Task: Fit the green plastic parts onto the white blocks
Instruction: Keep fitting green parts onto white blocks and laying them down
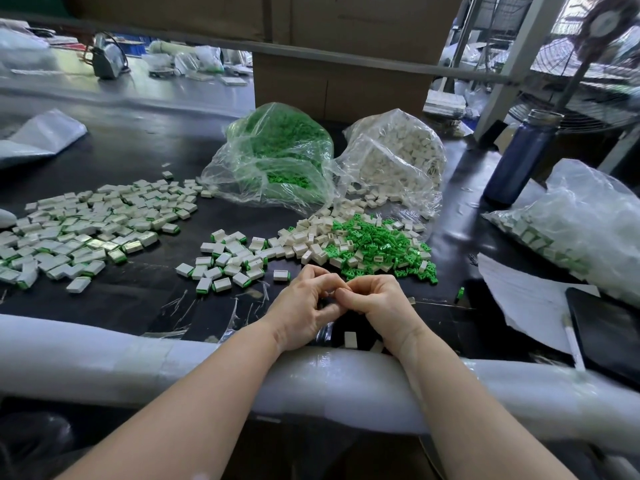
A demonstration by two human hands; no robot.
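Hands joined at table edge.
Left hand (304, 306) and right hand (377, 299) curl fingertip-to-fingertip; held item unclear. Glossy green parts (377, 244) beyond.

1 camera only, worn on head. Looks forward and down over flat black table (145, 161). Close to bare left hand (304, 308) and bare right hand (375, 299), low centre. No 2nd view.

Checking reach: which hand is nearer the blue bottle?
Right. The right hand is on the blue bottle's side, below-left of it; the left hand lies further left, beyond the right.
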